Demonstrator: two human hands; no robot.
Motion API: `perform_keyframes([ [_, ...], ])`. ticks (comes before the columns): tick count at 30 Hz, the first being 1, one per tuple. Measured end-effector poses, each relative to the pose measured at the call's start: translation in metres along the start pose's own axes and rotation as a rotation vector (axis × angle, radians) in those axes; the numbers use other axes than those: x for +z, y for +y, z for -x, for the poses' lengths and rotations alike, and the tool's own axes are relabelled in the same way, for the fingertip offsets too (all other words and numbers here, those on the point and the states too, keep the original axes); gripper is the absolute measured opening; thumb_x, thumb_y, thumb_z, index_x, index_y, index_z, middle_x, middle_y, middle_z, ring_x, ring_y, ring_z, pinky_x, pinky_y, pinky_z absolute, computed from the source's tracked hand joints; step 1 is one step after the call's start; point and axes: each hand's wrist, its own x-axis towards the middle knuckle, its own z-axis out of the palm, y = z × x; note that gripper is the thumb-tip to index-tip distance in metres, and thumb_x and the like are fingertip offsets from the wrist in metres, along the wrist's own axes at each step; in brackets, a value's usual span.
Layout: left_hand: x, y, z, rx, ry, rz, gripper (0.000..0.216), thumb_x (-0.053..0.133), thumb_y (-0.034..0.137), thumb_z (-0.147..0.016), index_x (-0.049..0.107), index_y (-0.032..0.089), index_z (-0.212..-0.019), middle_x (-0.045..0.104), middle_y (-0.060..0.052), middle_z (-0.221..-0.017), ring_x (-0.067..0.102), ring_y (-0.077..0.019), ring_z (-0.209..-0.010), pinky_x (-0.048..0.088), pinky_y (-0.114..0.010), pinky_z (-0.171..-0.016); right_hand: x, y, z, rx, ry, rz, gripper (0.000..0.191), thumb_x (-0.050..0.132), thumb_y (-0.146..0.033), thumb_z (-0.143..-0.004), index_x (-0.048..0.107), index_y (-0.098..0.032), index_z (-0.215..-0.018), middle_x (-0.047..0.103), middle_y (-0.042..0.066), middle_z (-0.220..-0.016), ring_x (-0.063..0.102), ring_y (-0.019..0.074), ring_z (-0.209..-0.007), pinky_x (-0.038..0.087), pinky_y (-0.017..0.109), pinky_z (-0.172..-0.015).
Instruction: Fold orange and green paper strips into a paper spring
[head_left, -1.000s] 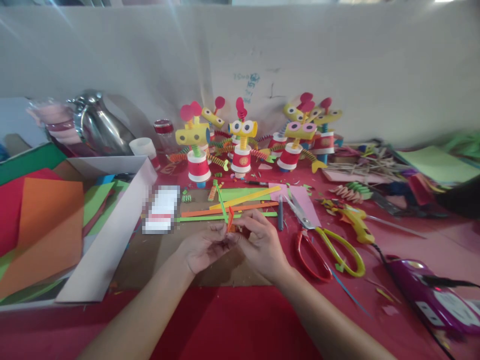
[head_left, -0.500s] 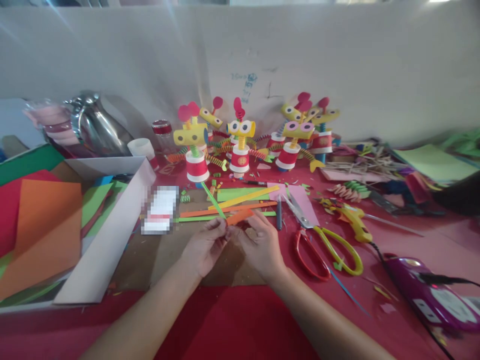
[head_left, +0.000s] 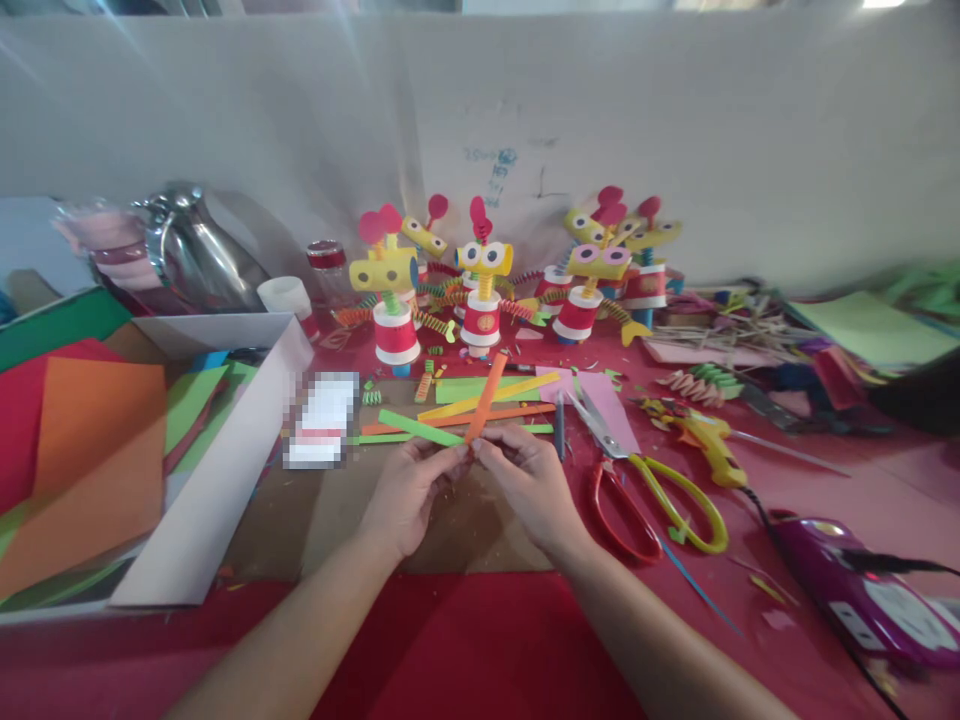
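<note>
Between my fingertips a green paper strip [head_left: 420,428] and an orange paper strip [head_left: 489,395] meet at a small folded joint. The green one points left, the orange one up and away. My left hand [head_left: 411,492] pinches the joint from the left. My right hand [head_left: 529,487] pinches it from the right; which strip each hand grips most is hidden by the fingers. Just beyond, a yellow strip [head_left: 517,390] and more orange and green strips lie on a brown cardboard sheet [head_left: 322,520].
Scissors [head_left: 611,445] and a yellow glue gun [head_left: 716,445] lie to the right, near a purple power strip [head_left: 870,590]. A white box [head_left: 217,470] of coloured paper stands left. Several paper-cup figures [head_left: 481,320] and a metal jug [head_left: 199,245] stand at the back.
The orange strip has swung from lying rightward to pointing up and away. The green strip has tilted down to the left, flatter than before. Both hands stay close together.
</note>
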Motion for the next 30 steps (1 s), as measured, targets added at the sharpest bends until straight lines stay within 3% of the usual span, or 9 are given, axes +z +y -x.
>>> perform_keyframes([
  [3, 0.0009, -0.0002, 0.0008, -0.005, 0.019, -0.032, 0.021, 0.084, 0.022, -0.059, 0.072, 0.014, -0.075, 0.071, -0.002, -0.072, 0.061, -0.0098, -0.064, 0.045, -0.021, -0.062, 0.0002, 0.0015, -0.0014, 0.054, -0.027, -0.062, 0.011, 0.063, -0.026, -0.080, 0.072, -0.021, -0.077, 0.067, 0.002, -0.077, 0.061, 0.0174, -0.076, 0.048, 0.029, -0.072],
  [8, 0.0026, 0.0000, 0.0011, -0.002, 0.049, 0.026, 0.023, 0.084, 0.023, -0.059, 0.072, 0.014, -0.077, 0.071, -0.002, -0.068, 0.063, -0.0124, -0.062, 0.048, -0.024, -0.061, 0.0062, 0.0037, 0.0019, 0.132, -0.018, -0.206, 0.017, 0.068, -0.033, -0.077, 0.071, -0.021, -0.089, 0.069, 0.004, -0.088, 0.064, 0.0185, -0.079, 0.052, 0.031, -0.074],
  [13, 0.0035, -0.0003, 0.0012, 0.066, -0.038, 0.061, 0.021, 0.080, 0.019, -0.064, 0.073, 0.014, -0.083, 0.075, -0.006, -0.083, 0.067, -0.0151, -0.078, 0.051, -0.026, -0.074, 0.0057, 0.0051, 0.0016, 0.087, 0.023, -0.146, 0.017, 0.070, -0.034, -0.076, 0.074, -0.021, -0.087, 0.065, 0.004, -0.089, 0.063, 0.0180, -0.081, 0.051, 0.031, -0.076],
  [18, 0.0033, -0.0011, 0.0019, 0.098, -0.031, 0.060, 0.026, 0.079, 0.016, -0.065, 0.074, 0.015, -0.090, 0.076, -0.007, -0.095, 0.068, -0.0190, -0.089, 0.052, -0.031, -0.081, 0.0025, 0.0068, -0.0003, 0.050, 0.039, -0.070, 0.014, 0.069, -0.033, -0.078, 0.076, -0.023, -0.084, 0.064, 0.003, -0.085, 0.060, 0.0174, -0.080, 0.049, 0.030, -0.074],
  [24, 0.0006, 0.0000, -0.0020, 0.066, -0.002, 0.041, 0.020, 0.079, 0.021, -0.065, 0.075, 0.014, -0.082, 0.076, -0.007, -0.083, 0.069, -0.0188, -0.081, 0.052, -0.032, -0.082, 0.0048, 0.0032, 0.0018, 0.150, -0.018, -0.246, 0.024, 0.061, -0.040, -0.084, 0.075, -0.022, -0.091, 0.070, 0.002, -0.078, 0.061, 0.0161, -0.072, 0.049, 0.031, -0.072],
  [30, 0.0027, 0.0000, -0.0013, 0.061, -0.013, 0.023, 0.021, 0.082, 0.025, -0.060, 0.076, 0.013, -0.077, 0.076, -0.008, -0.078, 0.070, -0.0219, -0.080, 0.052, -0.034, -0.080, 0.0071, 0.0020, 0.0030, 0.137, 0.006, -0.288, 0.019, 0.074, -0.034, -0.073, 0.074, -0.023, -0.089, 0.073, 0.003, -0.086, 0.066, 0.0174, -0.079, 0.052, 0.032, -0.078],
])
